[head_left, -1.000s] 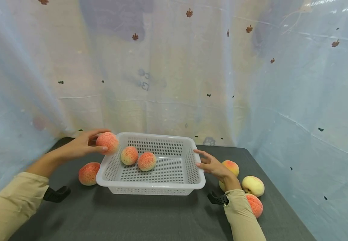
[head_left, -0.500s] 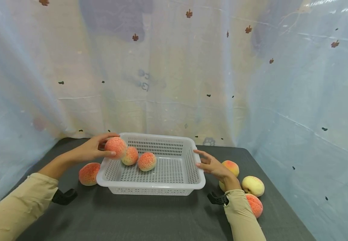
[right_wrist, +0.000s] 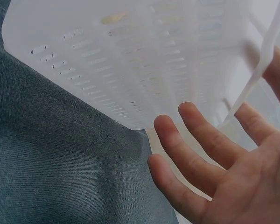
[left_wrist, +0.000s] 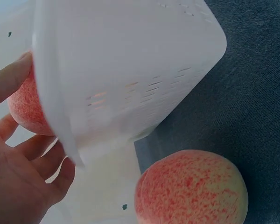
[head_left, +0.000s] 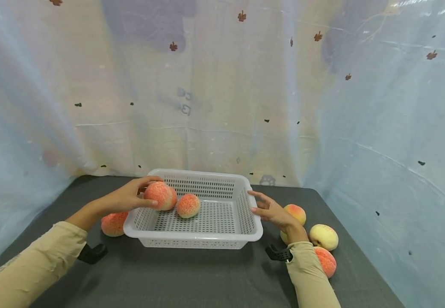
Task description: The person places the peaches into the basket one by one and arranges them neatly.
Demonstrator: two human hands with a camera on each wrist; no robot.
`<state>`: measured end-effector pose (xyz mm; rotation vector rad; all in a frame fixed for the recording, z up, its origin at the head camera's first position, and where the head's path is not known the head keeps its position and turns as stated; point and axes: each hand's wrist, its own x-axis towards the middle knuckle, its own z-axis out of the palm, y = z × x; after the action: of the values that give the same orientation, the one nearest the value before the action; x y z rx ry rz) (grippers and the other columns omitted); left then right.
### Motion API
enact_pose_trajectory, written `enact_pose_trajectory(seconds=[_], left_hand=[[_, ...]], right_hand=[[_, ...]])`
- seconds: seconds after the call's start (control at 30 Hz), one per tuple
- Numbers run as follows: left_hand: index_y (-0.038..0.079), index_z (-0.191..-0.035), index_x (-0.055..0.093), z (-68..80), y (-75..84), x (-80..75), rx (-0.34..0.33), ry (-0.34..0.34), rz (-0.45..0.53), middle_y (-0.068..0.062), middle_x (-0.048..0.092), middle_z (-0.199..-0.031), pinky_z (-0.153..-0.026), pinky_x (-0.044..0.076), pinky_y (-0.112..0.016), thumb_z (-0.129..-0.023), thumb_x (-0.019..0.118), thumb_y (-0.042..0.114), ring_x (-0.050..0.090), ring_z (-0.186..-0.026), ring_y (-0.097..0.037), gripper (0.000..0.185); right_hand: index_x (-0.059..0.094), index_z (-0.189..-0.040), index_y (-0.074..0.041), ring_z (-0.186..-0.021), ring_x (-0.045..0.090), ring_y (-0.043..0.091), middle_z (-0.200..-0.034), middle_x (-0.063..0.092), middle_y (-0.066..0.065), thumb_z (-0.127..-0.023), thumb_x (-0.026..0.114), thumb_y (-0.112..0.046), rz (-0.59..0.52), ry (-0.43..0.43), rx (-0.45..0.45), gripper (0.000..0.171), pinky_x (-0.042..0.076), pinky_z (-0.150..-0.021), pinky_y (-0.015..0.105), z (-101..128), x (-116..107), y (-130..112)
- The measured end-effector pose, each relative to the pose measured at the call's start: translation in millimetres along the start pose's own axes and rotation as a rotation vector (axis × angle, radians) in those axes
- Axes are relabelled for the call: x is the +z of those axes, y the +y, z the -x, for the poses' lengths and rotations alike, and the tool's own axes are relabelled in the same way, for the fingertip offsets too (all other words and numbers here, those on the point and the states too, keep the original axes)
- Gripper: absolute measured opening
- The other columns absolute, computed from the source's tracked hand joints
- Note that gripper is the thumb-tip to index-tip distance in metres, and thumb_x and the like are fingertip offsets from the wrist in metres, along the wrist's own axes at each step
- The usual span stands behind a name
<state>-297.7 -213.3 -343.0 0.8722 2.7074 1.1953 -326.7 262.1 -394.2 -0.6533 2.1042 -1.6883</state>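
Head view showed your dark grey, fabric-covered bench bearing a white, rectangular, slotted plastic basket. Your right hand touched its right rim, fingers spread apart. Your left hand, fingers clamped around a round red-and-pale-yellow peach, held it at the basket's left end. Two similar peaches lay inside; a loose peach sat just left, on the bench.

Both sleeves are beige and creased; the wrist straps are black.
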Motion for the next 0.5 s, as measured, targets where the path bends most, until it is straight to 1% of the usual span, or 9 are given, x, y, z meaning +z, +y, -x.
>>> enact_pose_trajectory(seconds=[0.1, 0.27, 0.5], left_hand=[[0.006, -0.152, 0.038, -2.1, -1.9, 3.9, -0.007, 0.001, -0.008, -0.022, 0.056, -0.142, -0.103, 0.046, -0.062, -0.091, 0.077, 0.028, 0.052, -0.132, -0.045, 0.076], [0.009, -0.151, 0.043, -3.3, -3.4, 8.8, -0.002, 0.003, -0.027, -0.021, 0.058, -0.139, -0.097, 0.051, -0.055, -0.090, 0.078, 0.028, 0.053, -0.130, -0.044, 0.072], [0.010, -0.150, 0.045, -4.6, -3.9, 14.3, 0.001, 0.008, -0.081, -0.019, 0.060, -0.136, -0.095, 0.053, -0.055, -0.089, 0.079, 0.031, 0.055, -0.128, -0.042, 0.074]], right_hand=[[0.017, -0.163, -0.012, -0.116, 0.067, 0.020, -0.153, 0.040, 0.035, -0.102, 0.062, -0.017, 0.006, 0.003, 0.002, 0.076, 0.057, -0.094, 0.039, 0, 0, 0], [0.016, -0.163, -0.013, -0.115, 0.067, 0.020, -0.152, 0.040, 0.035, -0.101, 0.063, -0.018, 0.002, 0.006, 0.011, 0.077, 0.057, -0.094, 0.039, 0, 0, 0], [0.017, -0.163, -0.012, -0.117, 0.067, 0.023, -0.152, 0.040, 0.036, -0.102, 0.062, -0.017, 0.006, 0.009, 0.007, 0.076, 0.057, -0.094, 0.040, -1, -1, 0]])
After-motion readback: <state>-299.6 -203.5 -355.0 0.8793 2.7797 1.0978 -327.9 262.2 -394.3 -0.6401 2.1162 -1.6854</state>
